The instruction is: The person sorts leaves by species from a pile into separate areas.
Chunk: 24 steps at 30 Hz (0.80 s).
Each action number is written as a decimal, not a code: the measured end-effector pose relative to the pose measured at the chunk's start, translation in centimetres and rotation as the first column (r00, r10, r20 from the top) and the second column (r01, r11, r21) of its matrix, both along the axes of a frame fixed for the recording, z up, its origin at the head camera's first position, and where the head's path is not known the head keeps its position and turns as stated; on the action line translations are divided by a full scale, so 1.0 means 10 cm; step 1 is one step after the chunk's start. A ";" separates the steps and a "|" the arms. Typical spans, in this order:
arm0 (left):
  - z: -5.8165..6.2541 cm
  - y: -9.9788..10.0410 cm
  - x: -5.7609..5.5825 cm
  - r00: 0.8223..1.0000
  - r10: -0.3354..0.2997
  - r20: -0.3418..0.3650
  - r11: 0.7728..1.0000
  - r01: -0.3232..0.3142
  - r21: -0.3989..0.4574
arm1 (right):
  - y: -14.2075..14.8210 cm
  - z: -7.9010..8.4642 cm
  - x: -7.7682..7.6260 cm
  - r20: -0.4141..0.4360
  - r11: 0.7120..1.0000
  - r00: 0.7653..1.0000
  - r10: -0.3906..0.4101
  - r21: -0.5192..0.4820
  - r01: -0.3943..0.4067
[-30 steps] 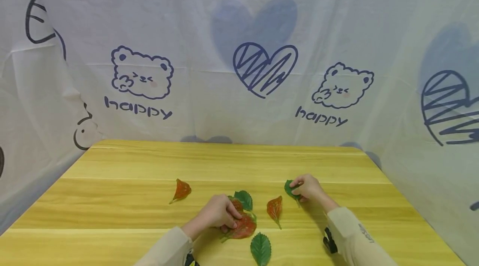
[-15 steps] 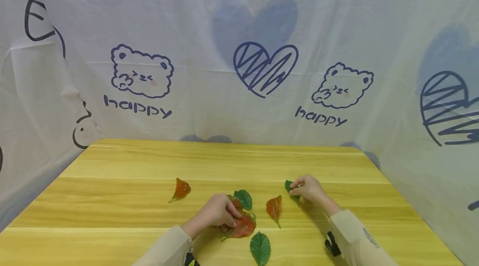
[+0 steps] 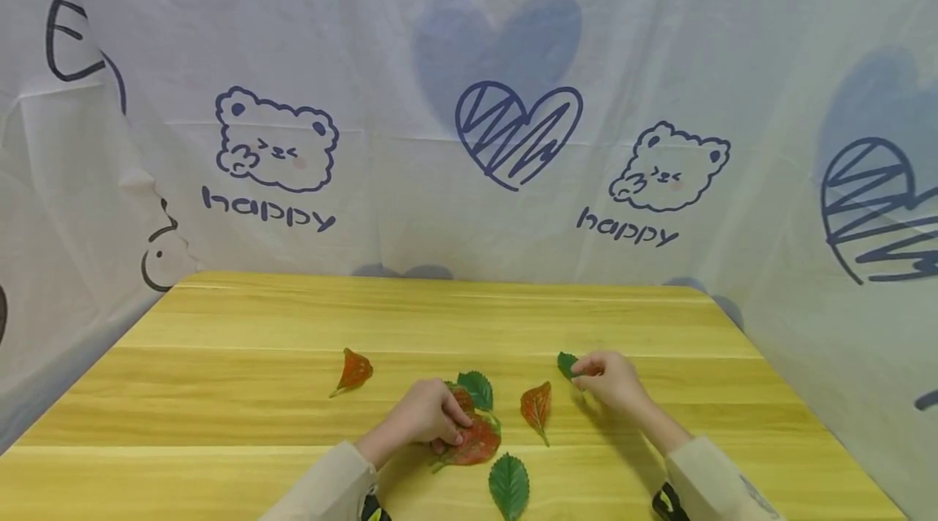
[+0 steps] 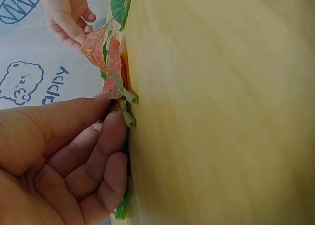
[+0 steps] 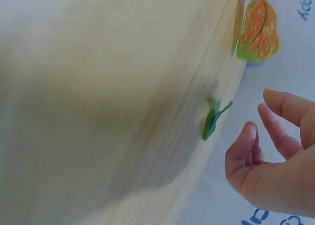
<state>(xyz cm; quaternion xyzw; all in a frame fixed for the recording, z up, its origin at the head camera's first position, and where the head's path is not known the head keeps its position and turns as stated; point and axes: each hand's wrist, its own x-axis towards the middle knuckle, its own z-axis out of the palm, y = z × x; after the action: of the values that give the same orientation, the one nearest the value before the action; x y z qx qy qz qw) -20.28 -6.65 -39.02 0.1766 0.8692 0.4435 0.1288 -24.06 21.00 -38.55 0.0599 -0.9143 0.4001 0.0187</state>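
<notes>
Red at lower centre of the head view: pinches a held red leaf (image 3: 479, 446) between thumb and curled forefinger of the left hand (image 3: 423, 417). Right of centre, grasps nothing with the right hand (image 3: 617, 381), released and loosely parted at the fingers, beside a toothed green leaf (image 3: 566, 365) lying on the wooden table (image 3: 256, 326). To work well, probably best to pinch the red leaf lightly, so as not to crease it, and to pass the green one without brushing its edge. Count three green: the toothed one, an upper green leaf (image 3: 476, 389) at lower centre, a bottom green leaf (image 3: 509, 485) at the lower edge; four red: the held one, a tucked red leaf (image 3: 463, 400) just above it, a curled red leaf (image 3: 536, 407) between the hands, a lone red leaf (image 3: 356, 369) left of centre; perhaps more under the left hand, too overlapped to tell
</notes>
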 end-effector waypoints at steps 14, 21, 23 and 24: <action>-0.01 0.00 -0.01 1.000 0.006 0.007 1.000 -0.006 -0.009 | -0.06 0.02 0.32 0.052 0.961 0.969 0.241 -0.153 -0.231; -0.01 0.00 0.00 1.000 0.012 0.019 1.000 -0.011 -0.009 | -0.13 0.01 0.43 0.128 0.921 0.929 0.348 -0.233 -0.312; -0.01 0.00 0.00 1.000 0.010 0.018 1.000 -0.010 -0.011 | -0.15 0.00 0.45 0.137 0.911 0.920 0.367 -0.251 -0.326; -0.01 0.01 0.00 1.000 0.010 0.017 1.000 -0.009 -0.011 | -0.16 0.00 0.47 0.139 0.908 0.917 0.375 -0.256 -0.332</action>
<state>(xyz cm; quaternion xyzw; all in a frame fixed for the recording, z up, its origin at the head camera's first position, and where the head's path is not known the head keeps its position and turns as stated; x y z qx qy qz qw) -20.26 -6.59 -39.15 0.1679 0.8714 0.4407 0.1350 -19.41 19.43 -38.55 0.1852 -0.8340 0.5026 -0.1325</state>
